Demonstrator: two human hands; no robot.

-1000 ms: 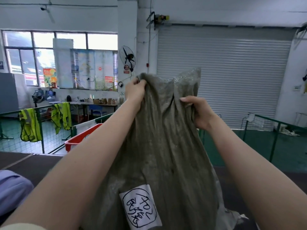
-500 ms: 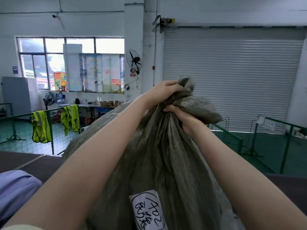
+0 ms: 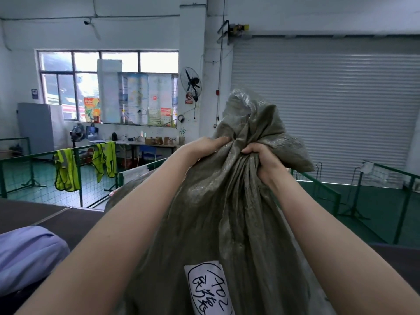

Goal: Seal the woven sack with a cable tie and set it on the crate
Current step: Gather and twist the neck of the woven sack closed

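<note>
Grey-green woven sack (image 3: pixel 218 212) stands upright, centre of view, neck bunched. Left hand (image 3: pixel 204 145) and right hand (image 3: pixel 261 156) both clench the gathered neck, fingers (image 3: pixel 250 149) curled tight into the cloth (loose mouth flopped above the fists). White handwritten label (image 3: pixel 208 289) faces the camera low on the sack.

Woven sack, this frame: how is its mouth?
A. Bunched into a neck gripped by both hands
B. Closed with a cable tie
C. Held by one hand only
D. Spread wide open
A: the left hand and right hand both clench the gathered neck of the woven sack; no tie shows.
</note>
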